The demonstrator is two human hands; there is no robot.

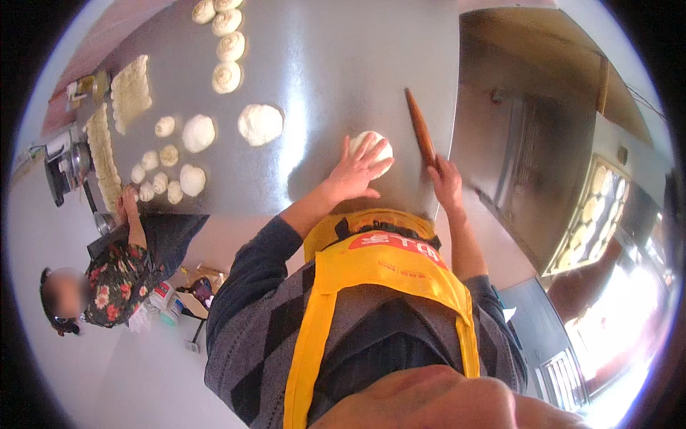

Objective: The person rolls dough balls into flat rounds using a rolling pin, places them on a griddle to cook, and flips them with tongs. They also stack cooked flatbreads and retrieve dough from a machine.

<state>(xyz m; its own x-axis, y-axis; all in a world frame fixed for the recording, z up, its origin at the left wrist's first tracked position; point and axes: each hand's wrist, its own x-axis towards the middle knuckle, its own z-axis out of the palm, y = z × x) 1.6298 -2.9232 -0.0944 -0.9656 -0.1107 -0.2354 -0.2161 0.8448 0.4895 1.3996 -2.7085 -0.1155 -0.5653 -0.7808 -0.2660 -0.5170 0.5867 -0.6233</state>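
My left hand [358, 169] lies with spread fingers on a round of pale dough [381, 154] on the metal worktop [343, 64]. To its right, my right hand [446, 179] grips the near end of a tapered wooden rolling pin [421, 128], whose far tip points up the worktop. A flattened, floury dough round [260, 125] rests left of my left hand. Further left are two more floury rounds, one of them [199, 133] the larger, and several small dough pieces [169, 155]. Several coiled dough buns [226, 77] form a line at the top.
A co-worker in a floral top [115, 289] stands at the left, hands by a long dough strip [102, 155]. A wider dough sheet [131, 94] lies beyond. Right of the worktop's edge, a tray of dough rounds [589, 214] sits near a bright opening.
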